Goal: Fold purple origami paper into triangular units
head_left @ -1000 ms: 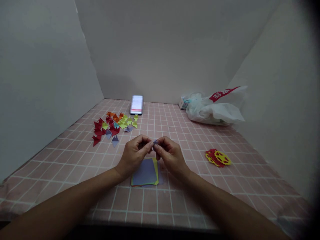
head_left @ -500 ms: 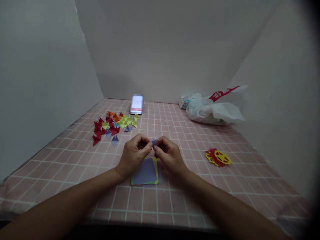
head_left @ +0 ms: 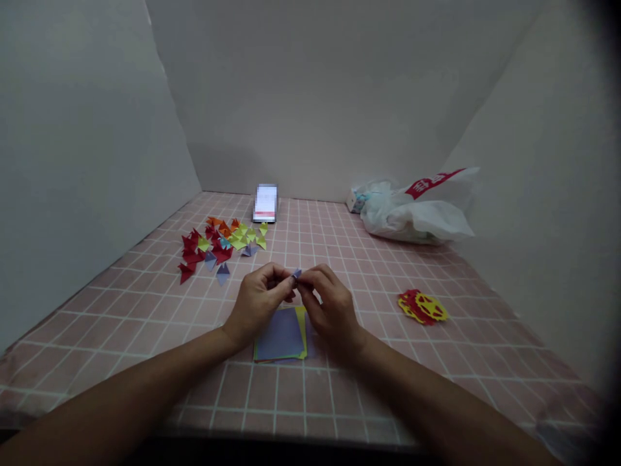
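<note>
A small folded piece of purple paper (head_left: 296, 274) is pinched between my two hands above the table. My left hand (head_left: 259, 301) is closed, thumb and forefinger gripping the paper from the left. From the right, my right hand (head_left: 334, 304) pinches its edge with thumb and forefinger. Fingers cover most of the paper, so its full shape is hidden. Just below my hands lies a stack of square paper sheets (head_left: 279, 336), purple on top with yellow and green edges showing. Several folded paper pieces (head_left: 222, 273) in red, orange, yellow, blue and purple lie in a group to the left.
A phone (head_left: 265, 202) with a lit screen leans upright at the back. A white plastic bag (head_left: 417, 217) with red print lies at the back right, beside a small box (head_left: 356, 200). Red and yellow cut-out discs (head_left: 429, 307) lie on the right of the checked tablecloth (head_left: 369, 401).
My right hand has shifted its fingers on the purple paper, and the paper's visible part is turned differently. My left hand stays nearly in place. The things on the table have not moved.
</note>
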A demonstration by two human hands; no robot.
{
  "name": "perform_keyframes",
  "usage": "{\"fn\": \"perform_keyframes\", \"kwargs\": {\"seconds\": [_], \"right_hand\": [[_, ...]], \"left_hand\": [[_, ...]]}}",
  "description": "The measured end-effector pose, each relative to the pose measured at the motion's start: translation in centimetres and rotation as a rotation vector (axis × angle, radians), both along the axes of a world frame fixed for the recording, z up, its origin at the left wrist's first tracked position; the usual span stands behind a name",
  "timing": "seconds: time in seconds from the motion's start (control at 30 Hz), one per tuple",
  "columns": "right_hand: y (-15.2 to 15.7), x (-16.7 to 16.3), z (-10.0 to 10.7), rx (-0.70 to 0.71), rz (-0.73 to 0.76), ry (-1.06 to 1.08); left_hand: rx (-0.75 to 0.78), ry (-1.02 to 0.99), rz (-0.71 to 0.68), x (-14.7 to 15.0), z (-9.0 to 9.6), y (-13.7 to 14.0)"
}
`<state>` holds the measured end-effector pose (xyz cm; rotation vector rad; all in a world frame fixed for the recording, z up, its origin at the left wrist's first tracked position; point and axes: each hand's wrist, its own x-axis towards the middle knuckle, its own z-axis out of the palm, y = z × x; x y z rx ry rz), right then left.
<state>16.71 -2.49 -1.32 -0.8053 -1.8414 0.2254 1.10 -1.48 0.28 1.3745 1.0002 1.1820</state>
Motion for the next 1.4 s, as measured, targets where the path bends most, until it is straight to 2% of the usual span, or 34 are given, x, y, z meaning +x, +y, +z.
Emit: {"fn": "perform_keyframes", "kwargs": {"seconds": [0.2, 0.4, 0.57, 0.67, 0.73, 0.93, 1.07, 1.23, 1.4], "right_hand": [[0.3, 0.1, 0.1, 0.115, -0.024, -0.055], [0.3, 0.2, 0.1, 0.141, -0.057, -0.089], [0.4, 0.3, 0.1, 0.12, -0.035, -0.087], [0.6, 0.3, 0.0, 0.053, -0.011, -0.021], [0.6, 0.3, -0.2, -0.043, 0.008, 0.032], [0.8, 0.4, -0.4, -0.533, 0.164, 0.294], [0.9, 0.3, -0.2, -0.725, 0.26, 0.393], [0.9, -0.1, -0.6, -0.727, 0.282, 0.433], [1.1, -0.1, -1.0, -0.675, 0.218, 0.385]], "left_hand": [[-0.001, -0.03, -0.086, -0.4, 0.0, 0.1], [-0.036, -0.011, -0.113, -0.4, 0.1, 0.1], [-0.099, -0.076, -0.116, -0.2, 0.2, 0.2], [-0.131, -0.139, -0.084, -0.3, -0.1, 0.5], [-0.171, -0.193, -0.075, -0.3, -0.4, 0.7], [-0.312, -0.283, -0.065, -0.3, -0.4, 1.0], [-0.33, -0.301, -0.074, -0.2, -0.1, 1.1], [-0.385, -0.342, -0.047, -0.2, -0.2, 1.1], [-0.39, -0.339, -0.11, 0.0, -0.5, 0.9]]}}
